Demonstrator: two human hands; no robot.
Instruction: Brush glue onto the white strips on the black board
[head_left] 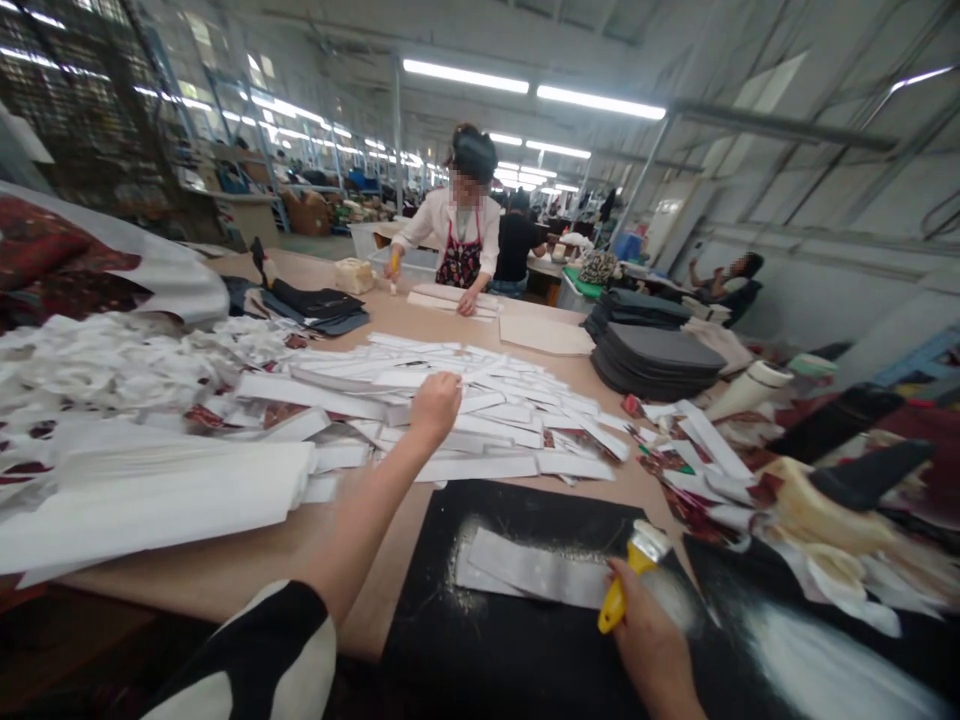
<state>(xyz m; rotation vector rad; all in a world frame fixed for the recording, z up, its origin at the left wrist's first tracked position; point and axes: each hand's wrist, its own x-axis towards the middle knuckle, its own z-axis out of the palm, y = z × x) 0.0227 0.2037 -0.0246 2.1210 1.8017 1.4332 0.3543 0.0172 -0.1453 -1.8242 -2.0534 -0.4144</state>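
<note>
Head view: right hand [646, 618] grasps yellow-handled brush [639, 562] at right end of grey strips [536, 572], best kept flat on near black sheet [480, 650]; left hand [437, 405] curled above white strips [502, 408], grasp cannot be told.

Brush handle [613, 604] glossy plast.; blk sheet [465, 645] matt.

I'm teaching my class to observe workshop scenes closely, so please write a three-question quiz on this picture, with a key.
1. Which of the camera wearer's hands holds the yellow-handled brush?
2. True or false: the left hand holds a brush too.
3. Fill the gap: the pale grey strips lie on a ____ sheet.

Key: 1. The right hand. 2. False; it is over the white strips, without a brush. 3. Black.
</note>
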